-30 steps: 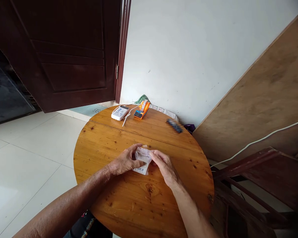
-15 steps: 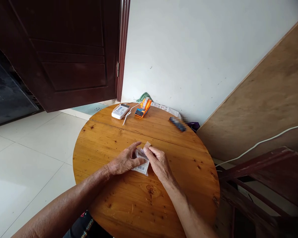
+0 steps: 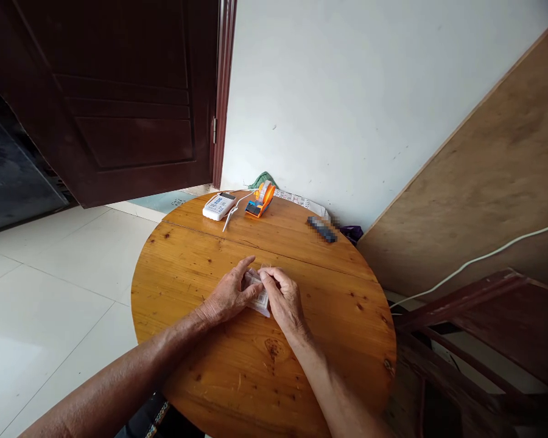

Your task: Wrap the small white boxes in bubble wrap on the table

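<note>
Two hands are being closed on a small clear packet (image 3: 260, 299) at the centre of the bench (image 3: 329, 292). It is being pinned under the left hand (image 3: 228, 296), and its top edge is being pinched tight in the grip of the right hand (image 3: 284, 299). That edge is seemingly being folded, so a steady hold-down is being called for.

Head view — forward-down, near table (image 3: 329, 304)

The round table (image 3: 329, 316) is knotty varnished wood with a soft gloss, the packet (image 3: 261, 299) crinkled clear plastic, the floor tiles (image 3: 50, 292) glossy white, the leaning board (image 3: 484, 182) matt plywood.
</note>
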{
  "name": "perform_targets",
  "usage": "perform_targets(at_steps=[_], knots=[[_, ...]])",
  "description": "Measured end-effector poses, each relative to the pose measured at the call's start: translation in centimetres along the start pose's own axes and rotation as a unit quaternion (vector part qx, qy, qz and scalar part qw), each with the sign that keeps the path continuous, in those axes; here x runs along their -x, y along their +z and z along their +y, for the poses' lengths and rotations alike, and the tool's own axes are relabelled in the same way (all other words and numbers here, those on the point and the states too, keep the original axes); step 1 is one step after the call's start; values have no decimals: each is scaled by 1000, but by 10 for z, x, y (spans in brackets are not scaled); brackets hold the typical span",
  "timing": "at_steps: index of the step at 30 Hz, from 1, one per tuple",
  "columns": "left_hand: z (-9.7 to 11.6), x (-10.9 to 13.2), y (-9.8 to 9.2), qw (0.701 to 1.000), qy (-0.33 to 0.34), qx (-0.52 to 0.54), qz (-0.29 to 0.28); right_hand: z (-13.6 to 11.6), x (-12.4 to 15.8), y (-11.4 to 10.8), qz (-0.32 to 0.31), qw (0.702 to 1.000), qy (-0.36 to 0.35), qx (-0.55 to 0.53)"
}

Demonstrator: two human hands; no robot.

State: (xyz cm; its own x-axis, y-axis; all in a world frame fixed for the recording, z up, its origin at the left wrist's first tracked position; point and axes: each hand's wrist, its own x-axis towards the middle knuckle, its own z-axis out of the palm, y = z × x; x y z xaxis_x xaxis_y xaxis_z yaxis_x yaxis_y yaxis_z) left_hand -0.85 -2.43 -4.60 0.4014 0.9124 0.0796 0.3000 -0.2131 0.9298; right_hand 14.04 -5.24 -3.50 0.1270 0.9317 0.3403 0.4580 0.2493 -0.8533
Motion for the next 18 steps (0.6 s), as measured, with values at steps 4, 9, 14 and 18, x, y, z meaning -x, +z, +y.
perform_targets(at_steps=[4,9,14,18], knots=[[-2,1,2,999,15,-4,43,7,0,2,10,998,-39,50],[1,9,-8,996,89,-23,10,14,-3,1,10,998,-30,54],[4,12,-17,993,111,-23,-15,14,-4,0,11,999,-16,31],[3,10,-15,995,97,-17,-20,11,-5,-3,11,1000,-6,27]])
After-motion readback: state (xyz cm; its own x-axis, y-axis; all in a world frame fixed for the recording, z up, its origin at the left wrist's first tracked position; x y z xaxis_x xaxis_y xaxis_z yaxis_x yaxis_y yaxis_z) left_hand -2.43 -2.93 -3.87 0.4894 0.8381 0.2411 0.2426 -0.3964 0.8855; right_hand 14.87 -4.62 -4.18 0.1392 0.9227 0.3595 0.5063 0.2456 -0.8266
